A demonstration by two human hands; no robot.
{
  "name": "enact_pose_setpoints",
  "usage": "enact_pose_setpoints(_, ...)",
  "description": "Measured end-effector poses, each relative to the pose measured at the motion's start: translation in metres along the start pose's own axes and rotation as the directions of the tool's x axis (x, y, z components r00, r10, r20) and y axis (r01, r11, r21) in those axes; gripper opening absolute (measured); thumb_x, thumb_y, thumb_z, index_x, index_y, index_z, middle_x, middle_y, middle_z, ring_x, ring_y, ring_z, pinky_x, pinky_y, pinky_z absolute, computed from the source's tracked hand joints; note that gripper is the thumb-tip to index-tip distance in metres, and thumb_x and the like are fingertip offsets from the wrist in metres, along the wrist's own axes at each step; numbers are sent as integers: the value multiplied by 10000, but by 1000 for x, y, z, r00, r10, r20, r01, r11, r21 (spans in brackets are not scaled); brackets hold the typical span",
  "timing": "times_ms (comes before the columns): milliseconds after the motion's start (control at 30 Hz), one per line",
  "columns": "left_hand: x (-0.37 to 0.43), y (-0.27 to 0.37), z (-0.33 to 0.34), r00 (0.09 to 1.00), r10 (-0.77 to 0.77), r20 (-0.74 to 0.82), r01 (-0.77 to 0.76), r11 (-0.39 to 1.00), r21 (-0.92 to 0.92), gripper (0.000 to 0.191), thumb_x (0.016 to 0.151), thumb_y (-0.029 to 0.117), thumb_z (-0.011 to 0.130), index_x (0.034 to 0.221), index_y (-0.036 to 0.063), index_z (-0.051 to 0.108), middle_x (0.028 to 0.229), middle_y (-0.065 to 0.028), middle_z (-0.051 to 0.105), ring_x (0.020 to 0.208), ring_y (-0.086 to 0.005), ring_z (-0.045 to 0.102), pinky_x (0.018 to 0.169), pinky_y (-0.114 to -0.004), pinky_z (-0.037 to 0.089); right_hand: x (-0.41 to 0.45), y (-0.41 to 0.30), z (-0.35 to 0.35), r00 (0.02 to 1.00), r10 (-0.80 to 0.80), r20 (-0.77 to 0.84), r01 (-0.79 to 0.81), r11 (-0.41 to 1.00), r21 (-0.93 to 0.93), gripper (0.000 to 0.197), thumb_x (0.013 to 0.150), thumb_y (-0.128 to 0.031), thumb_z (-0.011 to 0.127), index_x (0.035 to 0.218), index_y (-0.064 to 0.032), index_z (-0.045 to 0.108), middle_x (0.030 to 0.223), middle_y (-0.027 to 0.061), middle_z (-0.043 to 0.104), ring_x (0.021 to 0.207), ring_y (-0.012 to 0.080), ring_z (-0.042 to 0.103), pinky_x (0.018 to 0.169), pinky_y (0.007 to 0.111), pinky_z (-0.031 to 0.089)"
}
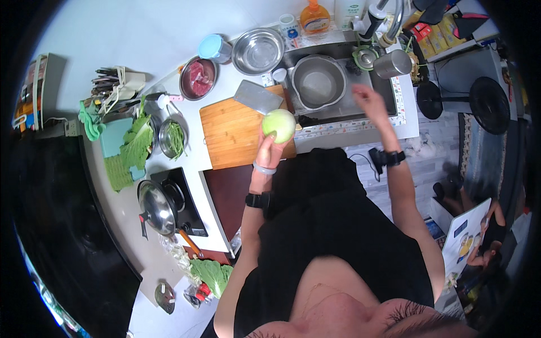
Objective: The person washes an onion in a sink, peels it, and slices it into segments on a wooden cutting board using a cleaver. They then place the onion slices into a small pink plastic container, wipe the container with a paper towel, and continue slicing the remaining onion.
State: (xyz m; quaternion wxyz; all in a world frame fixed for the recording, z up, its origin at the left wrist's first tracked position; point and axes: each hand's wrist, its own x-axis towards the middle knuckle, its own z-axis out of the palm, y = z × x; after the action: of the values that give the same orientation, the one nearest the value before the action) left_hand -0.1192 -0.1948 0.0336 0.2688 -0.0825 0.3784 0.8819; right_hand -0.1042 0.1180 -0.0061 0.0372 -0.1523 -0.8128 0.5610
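Note:
My left hand [270, 148] grips a round, pale green vegetable [279, 126], possibly a radish, above the right part of a wooden cutting board [228, 135]. A broad metal cleaver blade [258, 97] lies across the board's far edge, partly hidden by the vegetable. Over the right side of the metal sink [351, 114], my right hand [371, 103] hangs with loosely bent fingers and nothing visible in it. A grey pot [319, 82] sits in the sink, left of that hand, with what looks like water in it.
Behind the board stand a bowl of raw meat [198, 79] and an empty steel basin [258, 50]. Green beans fill a bowl [173, 137] at left, near a lidded wok [157, 207]. The faucet [393, 29] rises behind the sink. Another person [486, 245] is at far right.

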Motion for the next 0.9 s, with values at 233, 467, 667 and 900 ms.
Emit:
enact_pose_setpoints(233, -1, 13, -2, 972, -229, -45, 194, 901, -388, 686, 778, 608, 387, 1227, 88, 383, 1175, -175, 463, 1018, -320, 506, 798, -340, 485, -29, -78, 99, 955, -80, 286, 75, 997, 26, 245, 738, -47, 551, 979, -55, 590, 824, 57, 549, 657, 96, 540, 585, 240, 441)
enact_pose_setpoints(467, -9, 24, -28, 962, -250, -107, 183, 888, -422, 629, 777, 628, 376, 1172, 141, 439, 1123, -59, 516, 953, -228, 531, 761, -329, 479, -38, -101, 143, 841, -243, 484, 119, 955, 273, 596, 735, -129, 626, 1264, -66, 360, 1166, 78, 440, 1019, 183, 476, 798, 276, 432)
enact_pose_setpoints(667, -13, 20, -80, 945, -244, 219, 312, 871, -378, 641, 786, 656, 299, 1187, 170, 420, 1081, -53, 526, 925, -218, 530, 705, -340, 476, -42, -123, 183, 802, -387, 455, 347, 922, 172, 759, 633, -153, 702, 1280, -56, 317, 1184, 125, 422, 1077, 227, 442, 875, 321, 390)
enact_pose_setpoints(900, -26, 55, -76, 963, -221, -157, 249, 948, 197, 622, 843, 595, 231, 1213, 119, 381, 1085, -95, 521, 913, -205, 558, 715, -329, 486, -45, -114, 212, 768, -491, 411, 442, 871, 215, 734, 601, -187, 724, 1228, -52, 366, 1189, 126, 418, 1131, 260, 403, 912, 335, 356)
